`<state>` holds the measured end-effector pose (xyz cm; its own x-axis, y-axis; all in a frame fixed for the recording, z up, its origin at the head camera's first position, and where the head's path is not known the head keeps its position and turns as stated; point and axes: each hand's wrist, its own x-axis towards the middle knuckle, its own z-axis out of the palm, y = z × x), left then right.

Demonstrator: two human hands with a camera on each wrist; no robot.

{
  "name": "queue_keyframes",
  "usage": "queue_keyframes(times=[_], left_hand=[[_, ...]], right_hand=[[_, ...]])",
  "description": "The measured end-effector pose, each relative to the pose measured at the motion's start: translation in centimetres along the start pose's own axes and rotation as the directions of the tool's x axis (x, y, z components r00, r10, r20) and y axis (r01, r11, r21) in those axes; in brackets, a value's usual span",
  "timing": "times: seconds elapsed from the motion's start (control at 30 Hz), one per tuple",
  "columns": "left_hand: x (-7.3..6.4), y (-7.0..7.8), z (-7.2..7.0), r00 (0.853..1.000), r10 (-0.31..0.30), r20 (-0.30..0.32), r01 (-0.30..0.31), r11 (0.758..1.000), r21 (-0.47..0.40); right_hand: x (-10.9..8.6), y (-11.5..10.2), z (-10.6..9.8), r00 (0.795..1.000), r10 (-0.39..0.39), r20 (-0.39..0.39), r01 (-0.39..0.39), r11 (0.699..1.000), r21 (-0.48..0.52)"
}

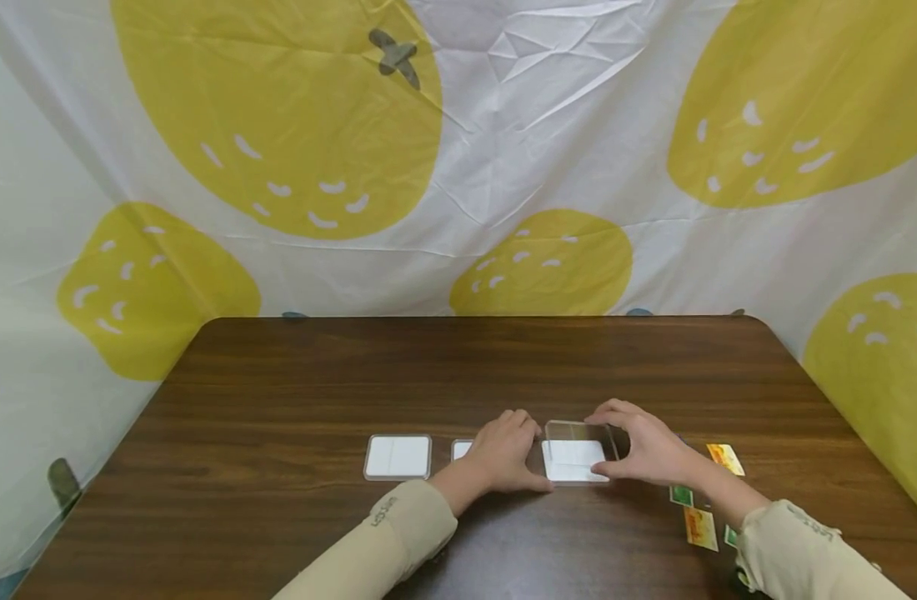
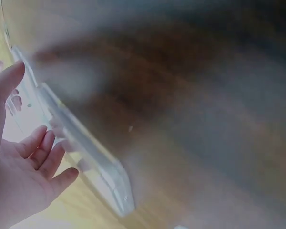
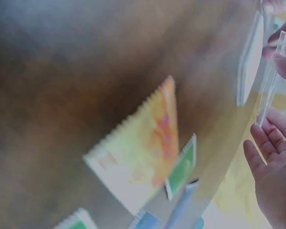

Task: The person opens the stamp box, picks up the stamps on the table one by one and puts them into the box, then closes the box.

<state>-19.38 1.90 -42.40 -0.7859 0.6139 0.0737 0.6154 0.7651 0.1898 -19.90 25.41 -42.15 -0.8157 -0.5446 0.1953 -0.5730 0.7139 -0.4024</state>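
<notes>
1. Left case [image 1: 398, 457]: lies flat on the counter [image 1: 278, 392], well to the left of the rightmost case [image 1: 573, 461], which serves as the reference for all positions below.
2. Middle case [image 1: 461, 449]: lies left of the reference; the left forearm and hand hide most of it.
3. Left hand [image 1: 501, 452]: placed at the left edge of the reference. Thumb and fingers are spread apart, grasping nothing visible; contact with the edge cannot be determined.
4. Rightmost case: rests flat, white face up. Its long axis appears to run left to right.
5. Clear lid [image 1: 571, 431]: held over the reference, its outline overlapping the white face and extending past the far edge. Critical relation: lid above, case below, outlines not aligned in the head view.
6. Right hand [image 1: 646, 446]: at the right end of the reference and nearer the lid. Thumb and fingers clamp the lid, thumb on the near side, fingers on the far side.
7. Coloured paper pieces [image 1: 701, 529]: lie right of the reference, around the right forearm.
</notes>
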Motion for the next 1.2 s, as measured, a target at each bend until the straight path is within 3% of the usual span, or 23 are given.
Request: queue_keyframes(times=[0.43, 0.67, 0.9, 1.2], left_hand=[[-1.5, -1.3, -1.4, 0.999, 0.045, -0.025, -0.046, 0.999, -0.023], [-3.3, -3.0, -2.3, 0.997, 0.047, -0.067, -0.056, 0.989, -0.134], [-5.5, -5.1, -2.9, 0.987, 0.089, -0.137, -0.120, 0.964, -0.236], [-7.8, -7.3, -2.7, 0.988, 0.042, -0.149, -0.080, 0.962, -0.262]], right_hand=[[2.9, 2.1, -0.7, 0.999, 0.054, 0.003, -0.054, 0.998, 0.033], [3.7, 3.0, -0.3, 0.997, 0.074, 0.010, -0.074, 0.996, 0.059], [4.2, 2.9, 0.1, 0.997, 0.068, 0.037, -0.070, 0.995, 0.066], [4.4, 3.1, 0.1, 0.994, 0.090, 0.056, -0.093, 0.994, 0.052]])
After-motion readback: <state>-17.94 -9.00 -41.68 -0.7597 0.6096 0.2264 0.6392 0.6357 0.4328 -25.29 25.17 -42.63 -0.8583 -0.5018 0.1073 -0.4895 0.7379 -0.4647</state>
